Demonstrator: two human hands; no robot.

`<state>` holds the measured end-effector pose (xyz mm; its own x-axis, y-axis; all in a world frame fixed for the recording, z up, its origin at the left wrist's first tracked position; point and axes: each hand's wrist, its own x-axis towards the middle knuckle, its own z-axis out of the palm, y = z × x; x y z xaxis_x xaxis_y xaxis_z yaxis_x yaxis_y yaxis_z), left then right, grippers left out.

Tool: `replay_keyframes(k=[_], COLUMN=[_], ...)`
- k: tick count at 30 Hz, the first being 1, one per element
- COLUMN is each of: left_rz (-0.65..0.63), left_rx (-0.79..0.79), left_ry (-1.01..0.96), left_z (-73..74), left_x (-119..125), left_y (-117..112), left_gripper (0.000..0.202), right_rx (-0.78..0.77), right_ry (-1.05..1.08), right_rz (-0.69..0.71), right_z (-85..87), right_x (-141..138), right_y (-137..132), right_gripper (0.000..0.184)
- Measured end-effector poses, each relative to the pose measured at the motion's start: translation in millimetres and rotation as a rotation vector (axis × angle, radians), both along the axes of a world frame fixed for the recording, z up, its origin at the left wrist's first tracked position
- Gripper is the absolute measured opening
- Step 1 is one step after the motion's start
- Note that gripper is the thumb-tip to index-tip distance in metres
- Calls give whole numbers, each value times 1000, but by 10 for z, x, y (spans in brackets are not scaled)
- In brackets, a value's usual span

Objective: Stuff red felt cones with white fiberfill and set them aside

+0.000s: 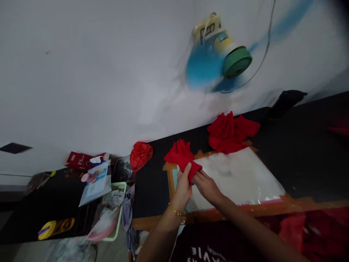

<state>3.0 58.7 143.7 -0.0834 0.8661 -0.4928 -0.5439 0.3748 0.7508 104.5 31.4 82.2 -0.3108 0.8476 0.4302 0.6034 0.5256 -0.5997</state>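
Near the left end of a white sheet, my left hand (184, 183) pinches a red cloth glove (194, 168), its thumb lying on top. My right hand (207, 187) closes on the same glove's right edge; its fingertips are partly hidden by the cloth. Just beyond my hands lies a small stack of red gloves (178, 148), finger shapes pointing away from me. A larger heap of red gloves (231, 131) sits farther right, at the sheet's far edge. The white sheet (240, 178) is fixed to the black table (308, 156) with brown tape.
A red plastic bag (141, 156) rests at the table's far left corner. Left of it are a green-rimmed basket (120, 218), a pink-capped bottle (89, 177) and a yellow-capped bottle (56, 228). A spinning wall fan (236, 62) hangs above. A black object (286, 103) stands by the wall.
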Motion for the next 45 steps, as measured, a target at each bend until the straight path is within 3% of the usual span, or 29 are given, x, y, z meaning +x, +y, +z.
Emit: replay_keyframes(k=[6, 10, 15, 18, 21, 23, 27, 31, 34, 37, 42, 45], left_rz=[-108, -88, -9, 53, 83, 100, 72, -51, -142, -154, -315, -229], left_rx=[98, 85, -45, -148, -184, -189, -159, 7, 78, 97, 59, 121], left_ry=[143, 127, -50, -102, -177, -233, -213, -59, 69, 163, 193, 147], left_z=[-52, -31, 33, 19, -28, -54, -53, -9, 1, -31, -72, 5], left_x=[114, 108, -110, -194, -190, -157, -59, 18, 54, 88, 53, -61], left_y=[-132, -148, 47, 171, 226, 223, 150, 57, 1, -67, -145, -80], left_gripper=[46, 48, 38, 29, 25, 24, 32, 41, 41, 45, 52, 46], right_rx=[-203, -240, -160, -52, 71, 91, -68, -299, -442, -610, -901, -929], right_ry=[-224, -159, 121, 243, 255, 193, 3, 40, 194, 429, 869, 973], right_rz=[-12, -28, -8, -65, -176, -146, -43, 48, 130, 173, 126, 82], right_z=[-153, -151, 31, 223, 379, 414, 318, 219, 225, 249, 264, 280], right_x=[17, 49, 114, 156, 199, 200, 111, 54, 82, 104, 86, 68], right_y=[33, 25, 63, 73, 15, -51, -134, -101, -67, -47, 5, 27], right_gripper=[31, 27, 23, 31, 40, 37, 45, 45, 31, 26, 24, 28])
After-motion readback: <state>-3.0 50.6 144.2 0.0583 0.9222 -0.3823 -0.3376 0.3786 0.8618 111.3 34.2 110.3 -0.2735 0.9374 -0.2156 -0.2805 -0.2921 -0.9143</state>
